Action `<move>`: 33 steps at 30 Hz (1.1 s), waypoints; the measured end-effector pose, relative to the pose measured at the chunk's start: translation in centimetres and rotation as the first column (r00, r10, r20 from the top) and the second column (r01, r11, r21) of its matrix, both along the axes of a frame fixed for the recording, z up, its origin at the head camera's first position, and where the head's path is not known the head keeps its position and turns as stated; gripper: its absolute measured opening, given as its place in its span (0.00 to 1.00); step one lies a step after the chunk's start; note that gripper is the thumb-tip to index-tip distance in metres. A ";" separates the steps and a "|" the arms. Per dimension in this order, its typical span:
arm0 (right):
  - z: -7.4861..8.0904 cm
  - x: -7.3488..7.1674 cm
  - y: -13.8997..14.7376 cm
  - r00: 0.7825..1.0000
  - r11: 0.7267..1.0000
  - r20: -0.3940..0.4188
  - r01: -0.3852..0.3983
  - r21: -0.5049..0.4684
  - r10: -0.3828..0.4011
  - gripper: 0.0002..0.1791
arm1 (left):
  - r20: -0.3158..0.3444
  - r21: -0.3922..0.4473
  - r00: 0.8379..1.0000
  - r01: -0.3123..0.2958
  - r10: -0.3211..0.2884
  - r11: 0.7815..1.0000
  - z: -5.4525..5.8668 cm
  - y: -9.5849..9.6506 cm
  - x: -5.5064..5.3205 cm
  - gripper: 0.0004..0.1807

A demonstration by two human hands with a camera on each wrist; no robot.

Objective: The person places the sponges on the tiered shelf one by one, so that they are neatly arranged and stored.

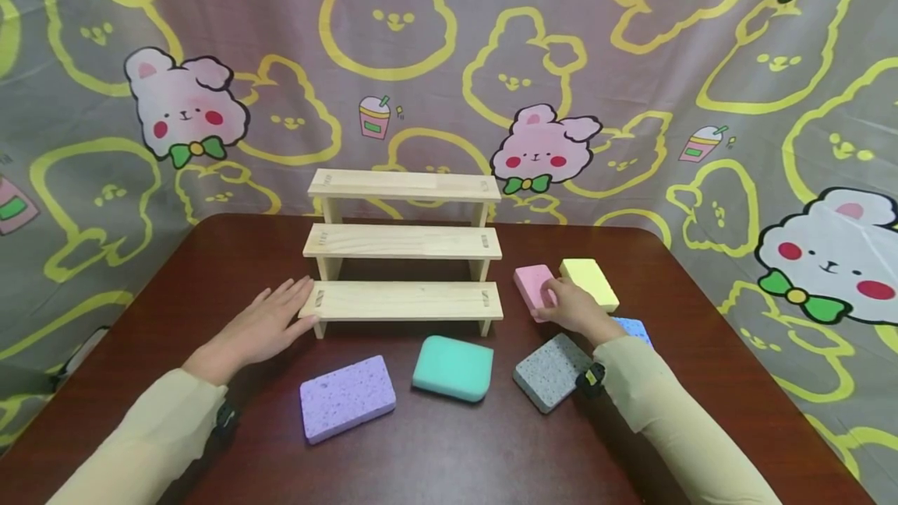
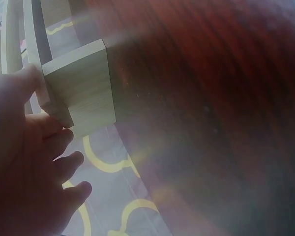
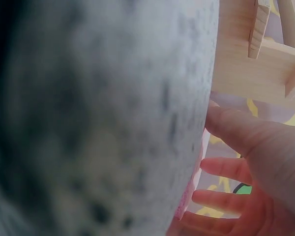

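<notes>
A three-tier wooden shelf [image 1: 410, 302] stands on the brown table. My left hand [image 1: 263, 330] rests against the left end of its lowest board, fingers extended, with the thumb by the front edge; the left wrist view shows the thumb and forefinger at the board's end. My right hand [image 1: 577, 306] holds a pink sponge [image 1: 533, 287] by its right side, fingers and thumb bent at its edges. Beside that hand lie a yellow sponge [image 1: 589, 280], a partly covered blue sponge [image 1: 634, 330] and a grey speckled sponge [image 1: 550, 372]. The grey sponge [image 3: 137, 108] fills much of the right wrist view.
Nearer the front of the table [image 1: 491, 462] lie a purple sponge [image 1: 348, 398] and a teal sponge [image 1: 453, 367], below the shelf in the head view. A patterned curtain [image 1: 414, 107] hangs close behind the table and along both sides.
</notes>
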State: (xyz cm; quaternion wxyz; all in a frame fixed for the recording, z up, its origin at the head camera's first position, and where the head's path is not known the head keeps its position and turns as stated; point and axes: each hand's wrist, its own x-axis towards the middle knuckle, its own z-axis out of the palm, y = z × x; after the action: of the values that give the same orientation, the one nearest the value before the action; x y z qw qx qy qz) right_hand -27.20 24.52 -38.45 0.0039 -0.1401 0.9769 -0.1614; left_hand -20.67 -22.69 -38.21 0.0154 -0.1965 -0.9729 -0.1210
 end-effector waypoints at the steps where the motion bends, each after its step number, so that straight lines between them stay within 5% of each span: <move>1: 0.0 0.0 0.0 1.000 1.000 0.000 0.004 -0.001 -0.004 0.21 | 0.000 0.001 1.000 -0.002 0.002 1.000 0.0 0.0 0.0 0.39; 20: 0.6 0.1 0.6 0.999 1.000 -0.054 0.003 -0.005 -0.004 0.20 | -0.028 -0.008 1.000 0.001 -0.001 1.000 0.3 0.2 0.2 0.37; 33: 4.2 0.5 0.9 0.994 0.996 -0.107 0.002 -0.087 -0.011 0.23 | -0.036 -0.002 0.999 0.010 -0.010 1.000 0.4 0.2 0.3 0.36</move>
State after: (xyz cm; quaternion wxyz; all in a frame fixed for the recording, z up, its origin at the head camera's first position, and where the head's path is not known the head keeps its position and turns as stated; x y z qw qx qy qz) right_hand -26.66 25.44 -34.23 -0.0554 -0.1455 0.9682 -0.1958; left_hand -20.37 -22.45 -37.80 0.0322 -0.2033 -0.9716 -0.1165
